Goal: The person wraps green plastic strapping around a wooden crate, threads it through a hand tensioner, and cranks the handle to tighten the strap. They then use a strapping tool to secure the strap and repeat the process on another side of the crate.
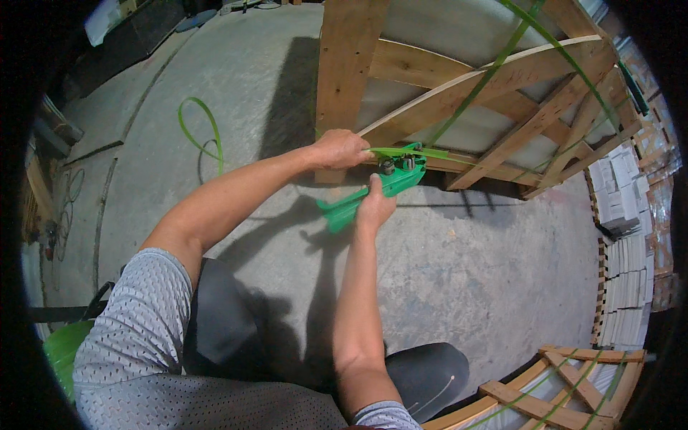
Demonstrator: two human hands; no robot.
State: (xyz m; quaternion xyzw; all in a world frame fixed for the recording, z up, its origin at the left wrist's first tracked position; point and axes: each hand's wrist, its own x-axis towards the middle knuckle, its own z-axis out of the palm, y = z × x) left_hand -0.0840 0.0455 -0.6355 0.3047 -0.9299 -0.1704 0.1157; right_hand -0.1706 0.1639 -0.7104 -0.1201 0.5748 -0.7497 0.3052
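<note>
My right hand (375,208) is wrapped around the body of a green strapping tool (401,179), thumb on top near its dark metal rollers. Just left of the tool's head, my left hand (342,149) is closed on a green plastic strap (398,152), which runs over the tool toward the crate. A loose loop of strap (201,107) curls above the floor beyond my left forearm. The large wooden crate (346,79) stands right in front of both hands, with pale panels between its slats and green straps crossing it.
A second strapped wooden crate (516,401) is at the lower right. Stacks of white packages (620,190) stand along the right side. Dark equipment (129,43) and cables are at the far left. The floor (466,287) is grey concrete.
</note>
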